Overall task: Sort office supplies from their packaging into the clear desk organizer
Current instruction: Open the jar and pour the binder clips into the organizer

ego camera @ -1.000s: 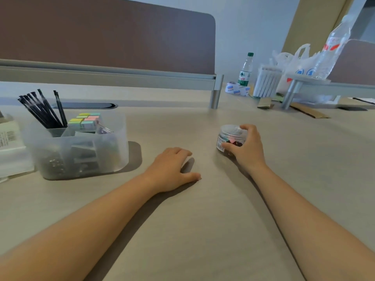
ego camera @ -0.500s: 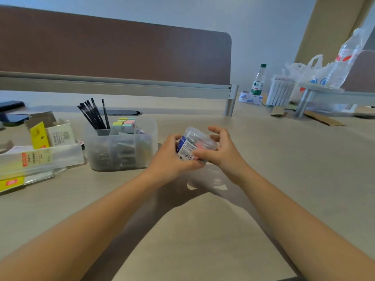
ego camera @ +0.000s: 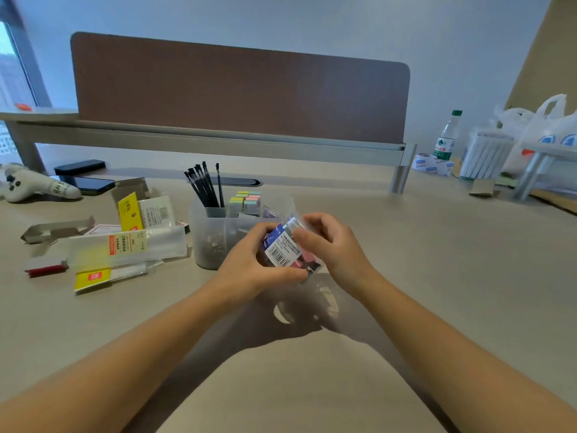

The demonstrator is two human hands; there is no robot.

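Tilted jar [ego camera: 285, 249] — lid up-right

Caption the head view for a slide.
Both hands, left hand and right hand, grip a small clear jar above the desk, beside the clear organizer.

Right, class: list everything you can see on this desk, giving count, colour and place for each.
Clear tub: one, barcode label, held above the desk.
Desk organizer: one, clear, behind the hands.
Pens: several, black, upright in the organizer.
Sticky tabs: one stack, pastel, in the organizer.
Packaging: several, yellow and clear, left.
Phones: two, dark, far left.
Plush toy: one, white, far left.
Bottle: one, green cap, back right.
Left hand: grip on the tub.
Right hand: grip on the tub.
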